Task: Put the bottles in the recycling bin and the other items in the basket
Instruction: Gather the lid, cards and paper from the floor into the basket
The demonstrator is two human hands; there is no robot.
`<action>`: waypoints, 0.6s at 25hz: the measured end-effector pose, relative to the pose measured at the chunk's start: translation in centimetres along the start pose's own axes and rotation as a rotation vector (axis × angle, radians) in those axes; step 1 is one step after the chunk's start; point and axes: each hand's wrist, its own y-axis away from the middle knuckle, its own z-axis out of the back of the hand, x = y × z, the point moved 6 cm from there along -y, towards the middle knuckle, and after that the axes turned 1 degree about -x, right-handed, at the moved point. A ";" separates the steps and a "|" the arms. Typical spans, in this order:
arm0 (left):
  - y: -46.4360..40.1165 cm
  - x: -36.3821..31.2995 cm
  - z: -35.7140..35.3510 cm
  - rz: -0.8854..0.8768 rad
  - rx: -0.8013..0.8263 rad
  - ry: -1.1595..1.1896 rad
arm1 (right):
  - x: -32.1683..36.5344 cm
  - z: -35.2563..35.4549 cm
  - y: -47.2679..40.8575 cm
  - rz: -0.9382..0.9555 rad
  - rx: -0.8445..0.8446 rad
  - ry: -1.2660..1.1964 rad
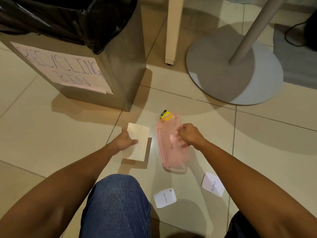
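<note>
The left hand grips a beige booklet above the floor, right of the recycling bin. The right hand, fingers curled, holds the rim of the pink basket just right of the booklet.

The square metal recycling bin lined with a black plastic bag stands on the tiled floor at the far left, with the white furniture leg to its right and the round grey pedestal base further right. Nearer the person, the flat beige cardboard box lies left of the translucent pink plastic basket, and the small yellow and black packet sits at the basket's far end. Nearest, the white rounded card lies left of the white folded paper label, both on the floor before the basket.
</note>
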 end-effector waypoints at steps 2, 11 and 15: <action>0.0 -2.0 0.8 -0.067 -0.038 0.059 | -0.5 1.7 0.8 -0.077 -0.014 -0.201; 3.6 -10.2 2.5 -0.131 -0.175 0.286 | 0.2 8.6 5.2 -0.142 -0.198 -0.444; 9.5 -14.0 4.0 -0.116 -0.270 0.379 | 1.9 11.6 10.9 -0.206 -0.286 -0.567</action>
